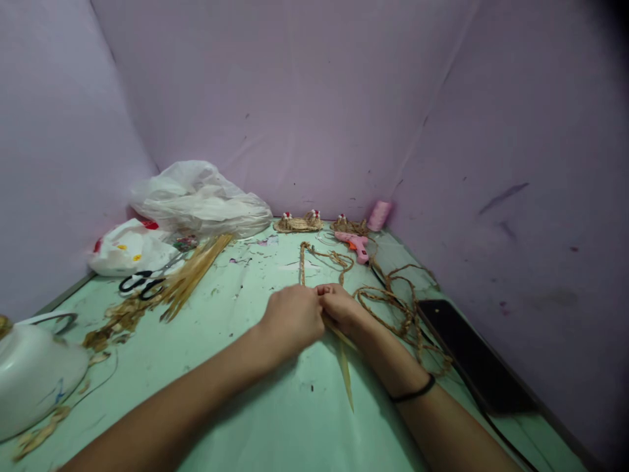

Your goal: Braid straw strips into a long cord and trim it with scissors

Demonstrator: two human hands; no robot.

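Both hands meet over the middle of the pale green table (246,400). My left hand (295,321) is closed in a fist, and my right hand (339,305) pinches beside it. Between them they grip a braided straw cord (303,265), whose plaited part runs away from me toward the back. Loose flat straw strands (346,377) hang out below my fingers toward the front. The exact hold of the fingertips is hidden by the hands. More braided cord (393,295) lies in loose loops to the right of my right hand.
Further back lie a pink glue gun (354,246), a pink thread spool (379,216) and small woven pieces (298,225). Black-handled scissors (142,283), a bundle of straw strips (199,272) and plastic bags (201,200) are at left. A black phone (474,354) lies at right.
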